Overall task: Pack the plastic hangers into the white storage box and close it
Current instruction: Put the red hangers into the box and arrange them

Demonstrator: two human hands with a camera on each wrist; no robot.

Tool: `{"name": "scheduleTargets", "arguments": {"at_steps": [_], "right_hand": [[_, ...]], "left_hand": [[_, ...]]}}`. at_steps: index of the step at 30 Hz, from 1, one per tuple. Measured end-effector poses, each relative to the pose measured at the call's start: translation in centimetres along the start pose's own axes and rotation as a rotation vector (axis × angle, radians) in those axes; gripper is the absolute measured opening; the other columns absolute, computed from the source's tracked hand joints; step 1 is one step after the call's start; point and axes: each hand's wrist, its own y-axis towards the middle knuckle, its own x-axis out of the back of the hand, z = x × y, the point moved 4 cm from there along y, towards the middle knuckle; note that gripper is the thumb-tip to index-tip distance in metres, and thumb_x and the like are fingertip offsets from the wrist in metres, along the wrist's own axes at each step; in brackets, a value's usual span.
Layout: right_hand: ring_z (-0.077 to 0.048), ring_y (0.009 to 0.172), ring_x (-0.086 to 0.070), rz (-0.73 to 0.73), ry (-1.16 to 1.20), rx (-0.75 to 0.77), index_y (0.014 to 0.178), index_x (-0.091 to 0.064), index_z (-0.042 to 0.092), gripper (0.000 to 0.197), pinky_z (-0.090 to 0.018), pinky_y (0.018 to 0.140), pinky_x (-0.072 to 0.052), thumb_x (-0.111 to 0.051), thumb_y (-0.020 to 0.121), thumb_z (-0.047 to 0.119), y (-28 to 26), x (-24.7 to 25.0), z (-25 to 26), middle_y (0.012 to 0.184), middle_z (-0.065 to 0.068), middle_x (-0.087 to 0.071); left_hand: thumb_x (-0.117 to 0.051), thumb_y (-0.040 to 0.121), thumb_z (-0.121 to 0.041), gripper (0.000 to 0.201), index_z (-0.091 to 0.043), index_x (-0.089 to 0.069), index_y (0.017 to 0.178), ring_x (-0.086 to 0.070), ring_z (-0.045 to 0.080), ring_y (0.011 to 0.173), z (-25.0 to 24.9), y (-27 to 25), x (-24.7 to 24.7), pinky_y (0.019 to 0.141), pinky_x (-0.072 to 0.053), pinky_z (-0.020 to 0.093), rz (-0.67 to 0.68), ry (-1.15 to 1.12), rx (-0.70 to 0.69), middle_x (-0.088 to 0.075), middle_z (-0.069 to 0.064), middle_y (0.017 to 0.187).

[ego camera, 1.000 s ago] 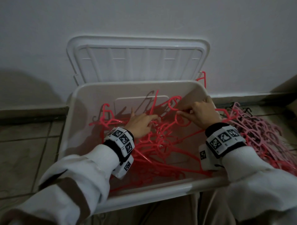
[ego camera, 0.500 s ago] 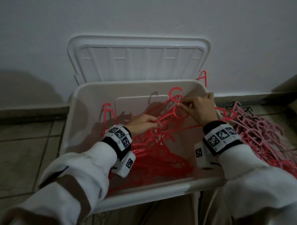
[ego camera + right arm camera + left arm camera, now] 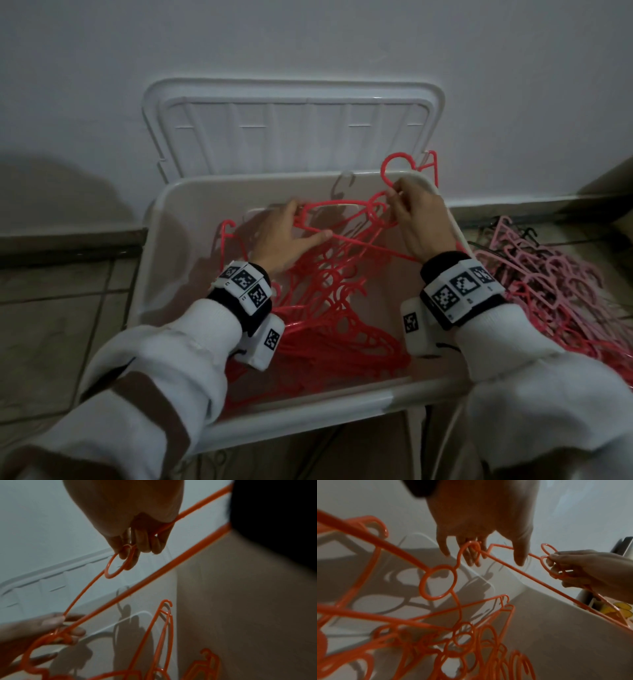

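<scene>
The white storage box (image 3: pixel 308 411) stands on the floor, its lid (image 3: pixel 291 130) open and leaning on the wall. A heap of red plastic hangers (image 3: pixel 329 329) lies inside. Both hands hold one red hanger (image 3: pixel 370 246) above the heap near the back wall. My left hand (image 3: pixel 308 226) curls its fingers (image 3: pixel 471 555) round the hanger's left shoulder end. My right hand (image 3: pixel 397 198) pinches the rings below the hook (image 3: pixel 116 566) at the back right corner. The hook sticks up above the box rim.
A loose pile of pink hangers (image 3: pixel 548 291) with a few dark ones lies on the tiled floor right of the box. Another red hook (image 3: pixel 430 164) pokes up behind the box's back right corner. The wall stands directly behind.
Both hands rose from the heap, lifting one red hanger up and toward the back right. Its hook now stands above the rim.
</scene>
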Motion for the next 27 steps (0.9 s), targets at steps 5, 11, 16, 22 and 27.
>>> {"name": "scheduleTargets", "arguments": {"at_steps": [5,11,16,22,27], "right_hand": [[-0.005,0.056,-0.052,0.385,0.184,-0.009,0.084,-0.046,0.013,0.015,-0.006,0.054,-0.039,-0.044,0.098,0.015,-1.2,-3.7,2.2,0.069,-0.003,-0.058],[-0.012,0.063,-0.063,0.621,0.297,-0.093,0.085,-0.051,0.012,0.015,-0.035,0.07,-0.052,-0.045,0.098,0.015,-2.3,-7.3,1.8,0.076,-0.009,-0.064],[0.001,0.066,-0.061,0.56,0.061,0.003,0.073,-0.055,0.024,0.022,-0.018,0.074,-0.047,-0.051,0.095,0.025,-1.5,-5.0,1.0,0.073,0.0,-0.064],[-0.026,0.105,-0.057,0.344,-0.313,-0.008,0.097,-0.062,0.024,0.03,-0.037,0.091,-0.024,-0.04,0.096,0.044,-0.3,-1.6,-0.2,0.098,-0.001,-0.067],[-0.028,0.115,-0.053,0.335,-0.363,-0.084,0.121,-0.057,0.021,0.032,-0.036,0.095,-0.022,-0.038,0.099,0.034,-0.4,-1.8,-1.2,0.119,-0.009,-0.063]], "left_hand": [[-0.041,0.078,-0.063,0.045,-0.034,-0.062,0.105,-0.055,0.011,0.108,-1.3,0.2,1.0,0.105,-0.031,0.05,0.013,0.243,-0.152,-0.062,-0.011,0.107],[-0.048,0.087,-0.053,0.036,-0.02,-0.058,0.077,-0.06,0.021,0.075,-0.3,0.0,-0.6,0.072,-0.046,0.034,0.264,0.119,-0.08,-0.06,0.001,0.078],[-0.049,0.096,-0.027,0.02,-0.033,-0.051,0.078,-0.055,0.014,0.065,-0.6,0.5,-0.1,0.064,-0.041,0.028,0.152,0.027,-0.093,-0.058,-0.006,0.068],[-0.074,0.075,-0.02,0.038,-0.023,-0.058,0.11,-0.059,0.018,0.099,1.4,1.1,0.5,0.092,-0.045,0.031,0.262,0.016,0.006,-0.063,0.001,0.105],[-0.063,0.08,0.0,0.035,-0.01,-0.06,0.113,-0.06,0.019,0.092,3.5,0.6,1.7,0.076,-0.044,0.025,0.24,0.289,0.122,-0.065,0.006,0.1]]}}
